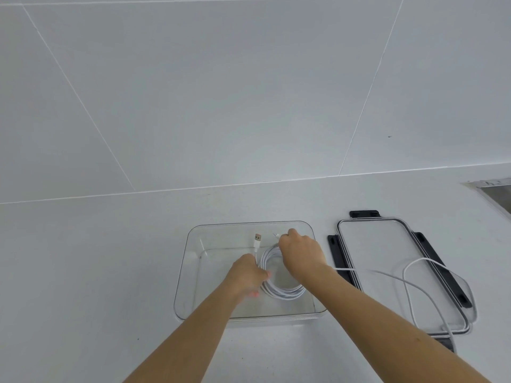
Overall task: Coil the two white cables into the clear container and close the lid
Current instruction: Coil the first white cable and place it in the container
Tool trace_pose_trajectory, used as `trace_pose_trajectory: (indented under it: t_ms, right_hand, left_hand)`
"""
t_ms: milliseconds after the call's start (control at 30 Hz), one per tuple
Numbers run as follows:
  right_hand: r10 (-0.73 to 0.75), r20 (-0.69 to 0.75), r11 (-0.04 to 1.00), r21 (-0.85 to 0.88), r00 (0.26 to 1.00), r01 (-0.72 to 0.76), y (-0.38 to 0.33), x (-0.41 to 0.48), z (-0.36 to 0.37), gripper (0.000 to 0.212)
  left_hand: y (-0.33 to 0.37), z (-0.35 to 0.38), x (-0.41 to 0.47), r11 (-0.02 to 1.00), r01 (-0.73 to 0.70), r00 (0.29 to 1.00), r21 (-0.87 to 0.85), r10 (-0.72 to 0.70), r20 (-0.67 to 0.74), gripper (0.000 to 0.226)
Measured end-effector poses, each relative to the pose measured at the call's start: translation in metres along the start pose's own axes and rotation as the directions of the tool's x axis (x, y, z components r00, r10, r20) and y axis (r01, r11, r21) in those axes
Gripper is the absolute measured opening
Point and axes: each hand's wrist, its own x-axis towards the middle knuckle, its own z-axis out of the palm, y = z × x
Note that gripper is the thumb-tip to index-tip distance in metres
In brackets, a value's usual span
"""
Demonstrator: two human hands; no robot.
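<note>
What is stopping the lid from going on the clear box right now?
The loose white cable lies looped across the lid, so it must come off first. Over the clear container, the left hand and right hand grip the coiled cable inside, blocking the opening.

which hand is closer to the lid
Right. The right hand pinches the coiled cable in the container, just left of the lid; the left hand holds its other side, farther away.
</note>
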Motion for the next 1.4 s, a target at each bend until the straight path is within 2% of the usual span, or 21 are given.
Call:
trace_pose_trajectory:
  t_ms: [67, 300, 400, 500, 600, 867, 1033, 1200, 1300, 1400]
  right_hand:
    - [-0.002, -0.006, 1.000, 0.002, 1.000, 0.002, 0.000, 0.000, 0.000, 0.029]
    - [0.009, 0.023, 1.000, 0.000, 1.000, -0.009, 0.001, 0.001, 0.003, 0.026]
    - [0.005, 0.017, 1.000, -0.010, 1.000, -0.004, 0.000, 0.004, 0.004, 0.027]
    - [-0.008, 0.070, 1.000, 0.009, 0.998, 0.008, 0.001, 0.010, 0.009, 0.027]
    - [0.003, 0.126, 0.999, 0.049, 0.992, -0.009, -0.002, 0.014, 0.017, 0.028]
    - [-0.017, 0.115, 0.994, 0.111, 0.993, 0.004, 0.001, 0.018, 0.017, 0.023]
    - [-0.036, 0.085, 0.996, 0.079, 0.996, 0.029, 0.002, 0.019, 0.020, 0.040]
    - [-0.019, 0.079, 0.995, 0.094, 0.997, 0.011, 0.001, 0.019, 0.022, 0.020]
    - [-0.007, 0.105, 0.995, 0.097, 0.994, -0.004, 0.000, 0.020, 0.020, 0.022]
    - [0.001, 0.122, 0.996, 0.088, 0.993, -0.012, 0.001, 0.021, 0.022, 0.025]
  left_hand:
    - [0.001, -0.001, -0.001, 0.999, -0.018, 1.000, -0.032, 0.018, -0.010, 0.024]
    - [0.001, 0.002, -0.003, 0.990, -0.041, 0.999, -0.135, 0.041, -0.004, 0.022]
    - [0.000, 0.000, -0.001, 0.964, 0.020, 1.000, -0.265, -0.022, -0.004, 0.024]
    - [0.000, -0.002, 0.002, 0.932, 0.079, 0.996, -0.353, -0.085, -0.003, 0.026]
    - [-0.001, -0.004, 0.005, 0.902, 0.142, 0.989, -0.407, -0.149, 0.016, 0.018]
    - [-0.002, -0.005, 0.008, 0.910, 0.140, 0.989, -0.391, -0.149, 0.010, 0.023]
    - [-0.007, -0.007, 0.011, 0.913, 0.068, 0.989, -0.403, -0.115, -0.093, 0.022]
    - [-0.009, -0.007, 0.012, 0.891, 0.061, 0.985, -0.451, -0.126, -0.117, 0.013]
    - [-0.010, -0.008, 0.011, 0.913, 0.053, 0.988, -0.405, -0.108, -0.114, 0.019]
    - [-0.012, -0.008, 0.012, 0.947, -0.039, 0.990, -0.319, -0.006, -0.142, 0.027]
